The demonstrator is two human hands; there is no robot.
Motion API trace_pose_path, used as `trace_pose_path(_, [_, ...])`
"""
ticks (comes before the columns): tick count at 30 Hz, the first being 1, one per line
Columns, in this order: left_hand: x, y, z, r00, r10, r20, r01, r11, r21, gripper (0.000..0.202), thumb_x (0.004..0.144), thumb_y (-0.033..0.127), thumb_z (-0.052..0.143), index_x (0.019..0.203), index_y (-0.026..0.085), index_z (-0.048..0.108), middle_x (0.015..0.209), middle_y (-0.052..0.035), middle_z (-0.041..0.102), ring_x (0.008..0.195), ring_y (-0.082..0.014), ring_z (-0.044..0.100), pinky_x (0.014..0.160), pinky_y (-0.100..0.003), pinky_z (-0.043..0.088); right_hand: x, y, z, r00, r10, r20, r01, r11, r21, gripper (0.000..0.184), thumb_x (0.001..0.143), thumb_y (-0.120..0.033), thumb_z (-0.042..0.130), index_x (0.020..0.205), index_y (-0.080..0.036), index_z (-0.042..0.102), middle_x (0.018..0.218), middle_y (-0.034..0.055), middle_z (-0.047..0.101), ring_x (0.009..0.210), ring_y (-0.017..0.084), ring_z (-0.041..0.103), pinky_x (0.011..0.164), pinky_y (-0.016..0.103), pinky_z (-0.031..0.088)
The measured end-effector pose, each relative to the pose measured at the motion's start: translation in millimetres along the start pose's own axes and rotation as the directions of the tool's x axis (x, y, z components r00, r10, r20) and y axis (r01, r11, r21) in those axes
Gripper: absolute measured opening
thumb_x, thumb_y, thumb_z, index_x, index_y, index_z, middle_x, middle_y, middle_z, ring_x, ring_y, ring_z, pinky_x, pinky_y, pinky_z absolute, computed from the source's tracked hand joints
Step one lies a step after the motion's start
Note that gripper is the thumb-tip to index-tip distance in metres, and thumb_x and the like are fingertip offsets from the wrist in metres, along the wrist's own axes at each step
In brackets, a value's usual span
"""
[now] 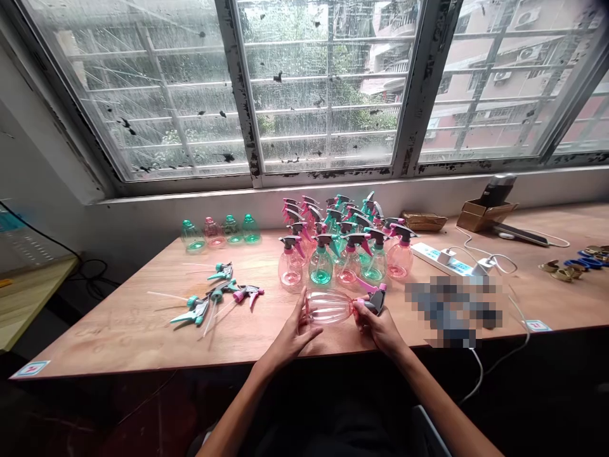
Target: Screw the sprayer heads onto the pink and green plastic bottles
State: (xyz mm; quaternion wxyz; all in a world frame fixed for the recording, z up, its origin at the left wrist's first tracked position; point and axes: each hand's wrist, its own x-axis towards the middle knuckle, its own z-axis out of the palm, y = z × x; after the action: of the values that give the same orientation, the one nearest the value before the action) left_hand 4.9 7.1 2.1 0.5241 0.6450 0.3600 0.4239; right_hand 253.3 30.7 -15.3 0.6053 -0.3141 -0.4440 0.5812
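Note:
A clear pink spray bottle (329, 307) lies sideways in the air between my hands, above the table's front part. My left hand (295, 331) holds its base end, thumb below and fingers behind. Around the neck at the other end, my right hand (378, 325) is closed, touching the grey and pink spray head (375, 298). Whether the head is screwed on fully I cannot tell. Behind it stand several pink and green spray bottles (321, 266) with heads on. To the left lie several loose spray heads (216, 295) with thin tubes.
Several headless bottles (231, 230) stand at the back left. A white power strip (440, 259) with plugged-in chargers and cables lies right of the bottle group. Farther right are a cardboard box (483, 216) and small gold and blue items (566, 270). A blurred patch covers something front right.

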Motion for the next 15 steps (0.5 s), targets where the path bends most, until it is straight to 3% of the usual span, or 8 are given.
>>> trace_pose_path(6, [1.4,2.3,-0.1,1.0,0.002,0.006,-0.002,1.0,-0.008,0.11,0.089,0.04,0.076,0.165,0.032,-0.004,0.168,-0.0163,0.027,0.148,-0.0349,0.041,0.124,-0.053,0.029,0.2,0.6,0.0,1.0,0.006,-0.004,-0.006,1.0,0.007,0.036,0.082,-0.046,0.085,0.087,-0.019,0.062,0.06,-0.0032,0.061,0.046,0.01,0.049,0.042,0.021,0.035])
trace_pose_path(12, [2.6,-3.3,-2.6,0.999,-0.027,0.024,0.027,1.0,0.006,0.111,0.086,0.04,0.08,0.166,0.027,0.003,0.146,-0.0185,0.055,0.135,-0.0348,0.055,0.114,-0.055,0.042,1.4,-0.8,0.4,1.0,-0.009,-0.004,0.009,1.0,0.002,0.036,0.082,-0.046,0.085,0.087,-0.019,0.062,0.062,-0.0021,0.062,0.047,0.01,0.051,0.043,0.021,0.037])
trace_pose_path(15, [1.7,-1.7,-2.5,1.0,-0.02,0.003,0.02,1.0,0.02,0.113,0.085,0.036,0.08,0.165,0.031,0.0,0.152,-0.0175,0.049,0.136,-0.0326,0.053,0.117,-0.054,0.039,1.5,-1.4,1.0,1.0,-0.01,-0.009,0.01,1.0,0.007,0.036,0.082,-0.046,0.085,0.088,-0.019,0.062,0.061,-0.0032,0.06,0.046,0.01,0.05,0.043,0.021,0.037])
